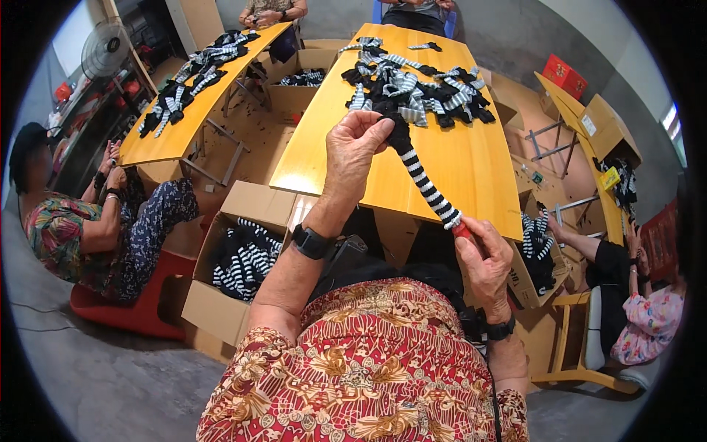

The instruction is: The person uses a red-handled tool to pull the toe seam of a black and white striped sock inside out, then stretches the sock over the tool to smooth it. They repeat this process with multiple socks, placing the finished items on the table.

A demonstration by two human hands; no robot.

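Observation:
A narrow knitted tube with black and white stripes is stretched slantwise between my hands, over the near part of the yellow table. My left hand pinches its dark upper end between thumb and fingers. At the lower, white-edged end, my right hand is closed round a small red object, which touches the tube's tip. Most of that red object is hidden by my fingers, so its kind cannot be made out. Beyond my left hand, a heap of similar striped and black knitted pieces lies on the table.
An open carton of striped knits stands at my left; another carton is at my right. A person sits left on a red chair, another right. More knits cover the left table. A fan stands behind it.

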